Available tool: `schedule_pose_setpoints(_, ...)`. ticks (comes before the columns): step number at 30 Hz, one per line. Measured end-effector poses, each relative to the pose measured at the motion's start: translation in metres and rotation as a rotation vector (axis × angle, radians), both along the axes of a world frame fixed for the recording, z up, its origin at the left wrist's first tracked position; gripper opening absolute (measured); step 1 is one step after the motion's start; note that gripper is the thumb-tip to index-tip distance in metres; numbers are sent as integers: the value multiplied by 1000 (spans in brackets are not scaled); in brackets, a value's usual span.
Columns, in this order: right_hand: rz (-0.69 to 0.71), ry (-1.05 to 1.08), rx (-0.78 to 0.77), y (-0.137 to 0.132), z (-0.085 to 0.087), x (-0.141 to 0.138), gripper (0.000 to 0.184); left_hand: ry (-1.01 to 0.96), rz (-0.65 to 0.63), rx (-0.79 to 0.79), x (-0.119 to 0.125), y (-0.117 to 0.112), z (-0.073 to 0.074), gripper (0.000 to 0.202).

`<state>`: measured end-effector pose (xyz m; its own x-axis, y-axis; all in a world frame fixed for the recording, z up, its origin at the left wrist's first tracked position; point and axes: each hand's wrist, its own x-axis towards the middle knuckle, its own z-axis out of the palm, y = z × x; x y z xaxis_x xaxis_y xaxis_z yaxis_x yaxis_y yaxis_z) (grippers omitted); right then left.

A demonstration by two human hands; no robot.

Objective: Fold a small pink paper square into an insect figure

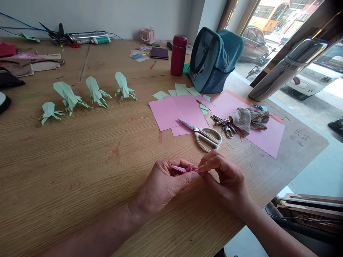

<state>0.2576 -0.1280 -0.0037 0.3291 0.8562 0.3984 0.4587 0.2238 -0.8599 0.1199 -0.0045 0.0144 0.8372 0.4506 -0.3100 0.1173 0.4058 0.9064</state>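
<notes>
Between my two hands, above the near part of the table, is a small piece of folded pink paper [179, 169]. My left hand [167, 182] closes on its left part, thumb in front and fingers behind. The fingertips of my right hand [225, 176] pinch its right end, and they cover part of the folds. Just beyond my hands lie scissors [205, 137] with white handles, their blades resting on sheets of pink paper [178, 110]. Several folded green paper figures [68, 96] with long thin legs stand on the left half of the table.
Keys [223, 123] and a grey cloth [249, 119] lie right of the scissors. Behind them are green paper pieces [181, 89], a blue bag [211, 60] and a red flask [179, 55]. A caulking gun [83, 37] lies by the wall. The wooden table [93, 171] ends near my right forearm.
</notes>
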Motion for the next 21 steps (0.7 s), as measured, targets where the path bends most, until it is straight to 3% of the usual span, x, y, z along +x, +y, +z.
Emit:
schedule_pose_setpoints(7, -25, -98, 24, 1, 2, -1, 21, -135, 22, 123, -3, -3, -4, 4)
schedule_pose_setpoints(11, -27, 28, -83, 1, 1, 0, 9, -265, 36, 458, -6, -1, -4, 10)
schedule_pose_setpoints(13, 0, 131, -146, 2, 1, 1, 12, -289, 29, 599, -7, 2, -4, 11)
schedule_pose_setpoints(17, 113, 361, -239, 4, 4, 5, 21, -315, -4, 743, -8, 10, -5, 11)
schedule_pose_setpoints(21, 234, 426, -324, 3, 9, 13, 22, -337, -25, 838, -9, 17, -7, 12)
